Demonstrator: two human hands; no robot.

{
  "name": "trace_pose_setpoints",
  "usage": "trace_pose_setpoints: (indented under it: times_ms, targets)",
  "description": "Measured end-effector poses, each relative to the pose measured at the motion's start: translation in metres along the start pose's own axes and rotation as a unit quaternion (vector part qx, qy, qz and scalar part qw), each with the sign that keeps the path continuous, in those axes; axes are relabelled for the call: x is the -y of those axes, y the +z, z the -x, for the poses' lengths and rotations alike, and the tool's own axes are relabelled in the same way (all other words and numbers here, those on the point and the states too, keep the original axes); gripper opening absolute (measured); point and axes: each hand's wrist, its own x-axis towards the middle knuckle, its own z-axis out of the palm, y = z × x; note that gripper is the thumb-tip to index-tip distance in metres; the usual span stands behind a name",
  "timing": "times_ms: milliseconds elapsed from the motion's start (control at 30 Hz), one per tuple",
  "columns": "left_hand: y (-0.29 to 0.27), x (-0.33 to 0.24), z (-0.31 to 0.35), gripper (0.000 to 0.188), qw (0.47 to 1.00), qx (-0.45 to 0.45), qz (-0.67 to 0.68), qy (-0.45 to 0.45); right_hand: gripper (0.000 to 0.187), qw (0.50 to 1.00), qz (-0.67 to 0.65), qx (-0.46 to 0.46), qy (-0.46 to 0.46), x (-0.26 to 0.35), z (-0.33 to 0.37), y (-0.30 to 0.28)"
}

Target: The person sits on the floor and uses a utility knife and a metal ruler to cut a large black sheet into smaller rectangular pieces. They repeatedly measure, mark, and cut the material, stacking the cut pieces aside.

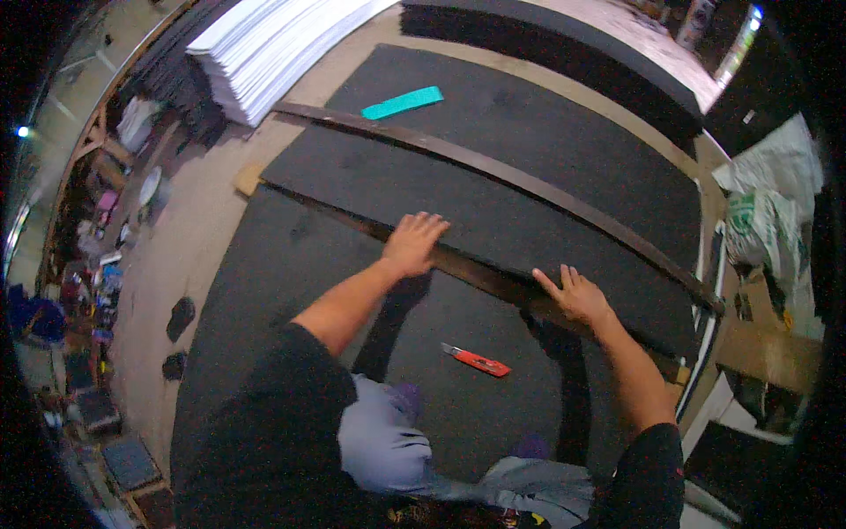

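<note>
Black sheet [493, 216], L fingers [430, 224] outspread @ edge, R fingers [567, 279] wide, red knife [478, 361] nr.

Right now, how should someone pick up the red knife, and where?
Probably by its wide red handle, coming from the person's right: the knife lies flat, with its narrow grey tip, likely the blade end, pointing left and away.

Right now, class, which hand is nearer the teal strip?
Left. The left hand is almost straight below the teal strip in view; the right hand is farther, lower and rightward.
</note>
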Motion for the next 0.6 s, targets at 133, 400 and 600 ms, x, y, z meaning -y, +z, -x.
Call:
trace_pose_setpoints:
  times_ms: [133,400,600]
  targets:
    - [-0.022,0.021,-0.007,0.083,0.997,-0.061,-0.008,-0.041,0.069,1.0,0.0,-0.003,0.016,-0.027,0.047,-0.035]
    - [-0.091,0.009,-0.054,0.038,0.995,-0.077,-0.053,0.021,0.067,0.989,-0.082,-0.09,0.087,-0.033,0.089,-0.039]
    - [-0.156,0.002,-0.063,0.033,0.998,0.037,-0.048,-0.01,0.036,0.967,-0.143,-0.18,0.11,-0.059,0.077,-0.055]
